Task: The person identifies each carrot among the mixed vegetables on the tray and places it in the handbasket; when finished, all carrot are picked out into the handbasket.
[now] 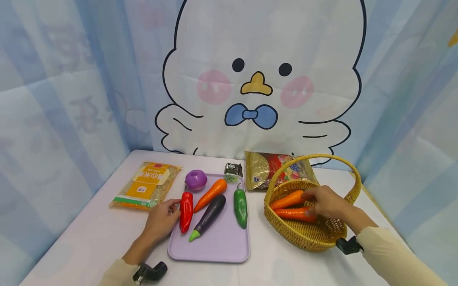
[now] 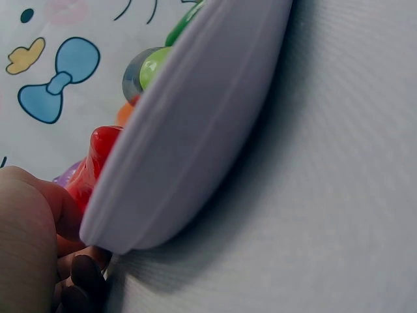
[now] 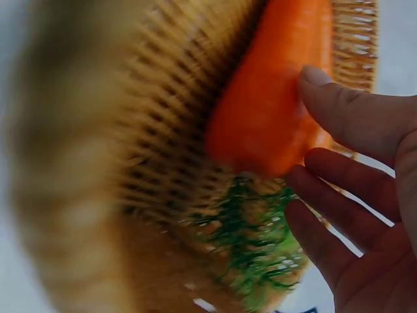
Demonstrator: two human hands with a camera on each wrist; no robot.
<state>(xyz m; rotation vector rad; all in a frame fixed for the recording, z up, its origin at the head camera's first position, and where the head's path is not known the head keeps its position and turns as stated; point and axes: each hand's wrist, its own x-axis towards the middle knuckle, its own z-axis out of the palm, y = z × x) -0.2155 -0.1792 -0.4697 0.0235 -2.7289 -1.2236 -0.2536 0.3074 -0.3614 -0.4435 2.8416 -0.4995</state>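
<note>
At the left rim of a light purple tray (image 1: 229,250) is my left hand (image 1: 162,218). Its bent fingers grip the rim right beside a red pepper (image 1: 186,212); in the left wrist view the tray's edge lies between them. Also on the tray are a carrot (image 1: 211,194), an eggplant (image 1: 211,214) and a green chili pepper (image 1: 240,206). My right hand (image 1: 325,202) reaches into a woven basket (image 1: 304,242) holding two carrots (image 1: 291,199). In the right wrist view its thumb lies against one carrot (image 3: 267,111), with the other fingers spread loosely near the leafy end.
A purple onion (image 1: 196,180) sits at the tray's back left corner. Beyond the tray lie a small dark packet (image 1: 233,169) and a gold-and-red bag (image 1: 259,171). A yellow grain bag (image 1: 150,184) is at the left. The basket's tall handle (image 1: 322,157) arches over it.
</note>
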